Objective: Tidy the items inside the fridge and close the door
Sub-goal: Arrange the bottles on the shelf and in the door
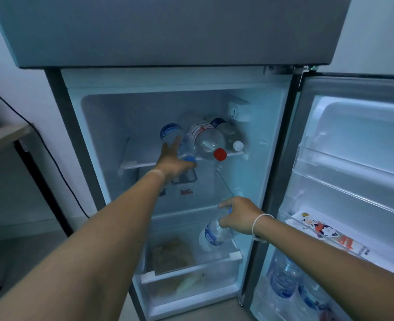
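Note:
The fridge (pixel 94 181) stands open, its door (pixel 353 158) swung out to the right. On the upper shelf (pixel 145 164) lie several plastic bottles on their sides: a blue-capped bottle (pixel 171 133), a red-capped bottle (pixel 206 139) and a white-capped bottle (pixel 232 135). My left hand (pixel 174 162) rests on the blue-capped bottle at the shelf's front edge, fingers spread over it. My right hand (pixel 236 215) is shut on the neck of a blue-labelled water bottle (pixel 214 236) that hangs over the lower glass shelf (pixel 235 256).
A bottom drawer (pixel 186 288) holds bagged food under the lower shelf. The door's bottom bin holds two water bottles (pixel 284 283); a printed carton (pixel 330 237) lies in the bin above. A desk (pixel 4 133) and a black cable (pixel 59 167) are at left.

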`<state>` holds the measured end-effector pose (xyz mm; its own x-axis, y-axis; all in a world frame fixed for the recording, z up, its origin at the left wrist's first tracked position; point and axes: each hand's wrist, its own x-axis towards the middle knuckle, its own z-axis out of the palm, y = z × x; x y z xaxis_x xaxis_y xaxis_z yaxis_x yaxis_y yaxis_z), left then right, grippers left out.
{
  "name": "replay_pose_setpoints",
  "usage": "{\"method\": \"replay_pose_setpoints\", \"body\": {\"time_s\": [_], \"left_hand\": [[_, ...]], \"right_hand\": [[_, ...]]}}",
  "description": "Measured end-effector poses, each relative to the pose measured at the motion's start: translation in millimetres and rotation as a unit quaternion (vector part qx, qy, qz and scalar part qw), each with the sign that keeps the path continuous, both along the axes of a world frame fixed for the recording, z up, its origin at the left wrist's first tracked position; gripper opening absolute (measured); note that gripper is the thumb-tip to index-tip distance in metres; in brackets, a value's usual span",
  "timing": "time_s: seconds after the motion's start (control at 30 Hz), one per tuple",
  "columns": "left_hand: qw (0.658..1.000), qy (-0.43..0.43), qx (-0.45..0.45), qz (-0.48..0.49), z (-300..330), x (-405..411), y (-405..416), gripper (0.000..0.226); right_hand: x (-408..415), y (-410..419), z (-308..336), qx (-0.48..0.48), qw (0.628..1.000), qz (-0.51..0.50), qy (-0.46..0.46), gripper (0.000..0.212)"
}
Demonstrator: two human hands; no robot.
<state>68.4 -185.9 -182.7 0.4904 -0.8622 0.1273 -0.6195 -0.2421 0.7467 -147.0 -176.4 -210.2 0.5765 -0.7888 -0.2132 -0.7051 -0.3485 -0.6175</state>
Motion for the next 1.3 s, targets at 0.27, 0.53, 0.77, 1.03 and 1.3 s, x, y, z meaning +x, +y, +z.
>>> {"method": "replay_pose_setpoints", "body": {"time_s": [0.27, 0.53, 0.77, 1.03, 1.3], "left_hand": [[1.000, -0.002, -0.028, 0.001, -1.1, -4.5, 8.9, 0.102], [0.999, -0.030, -0.037, 0.014, -5.1, -37.1, 45.8, 0.086], [0.997, -0.067, -0.037, -0.018, -9.7, -75.0, 77.1, 0.078], [0.984, -0.127, 0.029, -0.121, -38.9, -145.6, 96.4, 0.073], [0.954, -0.180, 0.051, -0.236, -60.6, -227.6, 104.2, 0.067]], "right_hand": [[-10.3, -0.1, -8.6, 0.012, 1.000, -0.023, 0.002, 0.056], [-34.6, 19.8, -9.8, 0.010, 0.999, -0.029, 0.018, 0.057], [-71.1, 52.2, -8.4, 0.010, 0.999, -0.041, 0.034, 0.054], [-138.1, 92.2, -18.4, 0.011, 0.996, -0.078, 0.039, 0.055], [-210.5, 123.0, -27.5, 0.011, 0.988, -0.137, 0.064, 0.056]]}}
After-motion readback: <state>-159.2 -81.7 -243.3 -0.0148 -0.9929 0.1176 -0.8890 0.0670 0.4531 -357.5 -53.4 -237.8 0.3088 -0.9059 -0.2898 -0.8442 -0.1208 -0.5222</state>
